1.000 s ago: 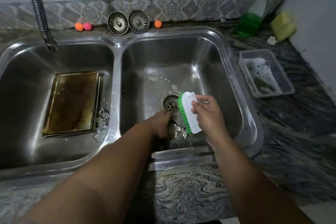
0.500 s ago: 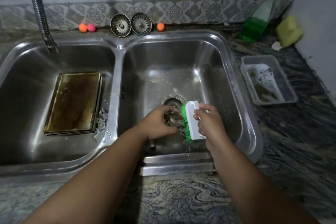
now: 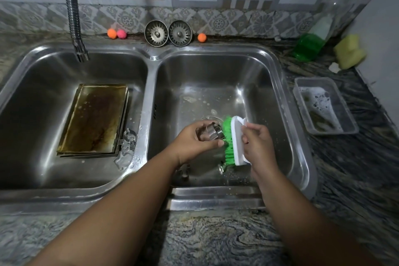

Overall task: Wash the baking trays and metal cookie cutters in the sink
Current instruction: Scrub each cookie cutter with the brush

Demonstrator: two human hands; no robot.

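Observation:
Over the right sink basin (image 3: 269, 84), my left hand (image 3: 194, 142) grips a small round metal cookie cutter (image 3: 212, 133). My right hand (image 3: 257, 142) holds a white scrub brush (image 3: 236, 140) whose green bristles press against the cutter. A stack of stained baking trays (image 3: 97, 119) lies flat in the left basin (image 3: 28, 93). More metal cookie cutters (image 3: 127, 142) lie beside the trays near the divider. Another cutter (image 3: 183, 171) sits on the right basin floor under my left wrist.
The flexible faucet (image 3: 73, 17) hangs over the left basin. Two strainer plugs (image 3: 168, 33) and small coloured balls (image 3: 116, 33) stand on the back ledge. A soapy plastic tub (image 3: 323, 106), a green soap bottle (image 3: 313, 36) and a yellow sponge (image 3: 349, 51) are on the right counter.
My left hand lifted the round cutter from the basin floor and turned it up toward the brush. My right hand brought the brush against it.

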